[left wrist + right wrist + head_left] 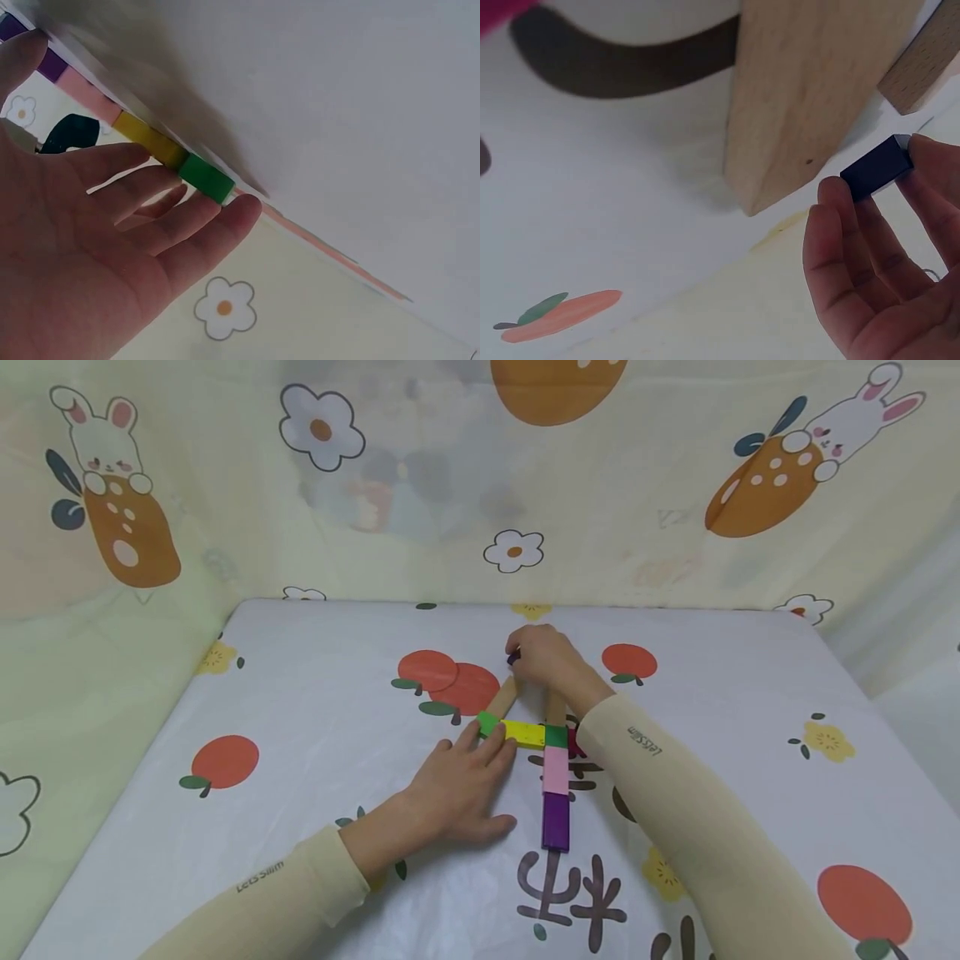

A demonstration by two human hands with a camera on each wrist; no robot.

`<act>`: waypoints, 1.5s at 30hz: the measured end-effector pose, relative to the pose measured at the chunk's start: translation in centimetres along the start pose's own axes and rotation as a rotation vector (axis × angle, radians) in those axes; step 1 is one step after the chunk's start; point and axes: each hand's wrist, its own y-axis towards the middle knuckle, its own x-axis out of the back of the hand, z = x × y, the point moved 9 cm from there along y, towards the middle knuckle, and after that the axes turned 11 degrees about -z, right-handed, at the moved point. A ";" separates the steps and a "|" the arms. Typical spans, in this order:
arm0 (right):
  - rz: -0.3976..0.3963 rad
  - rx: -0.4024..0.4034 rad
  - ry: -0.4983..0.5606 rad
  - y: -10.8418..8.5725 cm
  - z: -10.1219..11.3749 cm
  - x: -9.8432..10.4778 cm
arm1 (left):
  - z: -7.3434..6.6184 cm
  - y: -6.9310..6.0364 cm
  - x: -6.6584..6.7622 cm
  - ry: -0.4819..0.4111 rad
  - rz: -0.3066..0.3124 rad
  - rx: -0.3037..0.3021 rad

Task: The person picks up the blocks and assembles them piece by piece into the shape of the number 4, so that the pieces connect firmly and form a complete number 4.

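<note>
Between the thumb and fingertips of my right hand [551, 660] is a small dark blue block [876, 166], held just past the far ends of two plain wooden planks [504, 697] [802, 90]. My left hand [457, 785] lies with extended fingers at the near side of a green block [487, 724] and a yellow block [525, 734], fingertips touching them. The yellow block runs right to a darker green block [556, 737]. Toward me from there, a pink block [556, 768] and a purple block [556, 820] lie end to end.
A dark red piece [573, 743] shows beside the darker green block, partly hidden by the right sleeve [675, 793]. Under everything is a white cloth [300, 718] printed with fruit and flowers. A patterned curtain [420, 485] hangs behind the table's far edge.
</note>
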 end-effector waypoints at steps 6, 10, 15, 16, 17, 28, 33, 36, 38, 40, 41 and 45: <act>0.016 0.023 -0.002 -0.3 0.5 -0.4 | 0.0 0.0 -0.2 0.000 0.003 0.003; 0.020 0.032 -0.014 -0.4 0.7 -0.5 | 0.0 0.0 -0.2 0.002 -0.004 0.002; 0.023 0.038 -0.036 -0.6 0.8 -0.5 | 0.0 0.0 -0.1 0.004 -0.010 -0.001; 0.025 0.037 -0.036 -0.6 0.8 -0.5 | 0.0 0.0 -0.1 0.005 -0.010 0.000; 0.026 0.037 -0.036 -0.7 0.7 -0.5 | 0.0 0.0 -0.1 0.004 -0.008 0.000; 0.047 0.022 -0.023 -1.0 0.6 -0.8 | -0.1 0.1 -0.2 0.004 -0.013 -0.004; 0.047 0.020 -0.023 -1.2 0.6 -0.8 | 0.0 0.0 -0.2 -0.004 -0.011 -0.005; 0.044 0.028 -0.018 -1.2 0.6 -0.8 | -0.1 0.0 -0.2 -0.007 -0.012 -0.008; 0.034 0.044 -0.023 -1.2 0.6 -0.7 | -0.1 0.0 -0.2 0.001 -0.014 -0.012; 0.025 0.058 -0.030 -1.2 0.7 -0.7 | -0.1 0.0 -0.1 0.009 -0.018 -0.017; 0.022 0.064 -0.035 -1.2 0.7 -0.6 | 0.0 0.0 -0.1 0.012 -0.018 -0.019; 0.024 0.065 -0.046 -1.2 0.6 -0.6 | 0.0 0.0 -0.1 0.015 -0.019 -0.018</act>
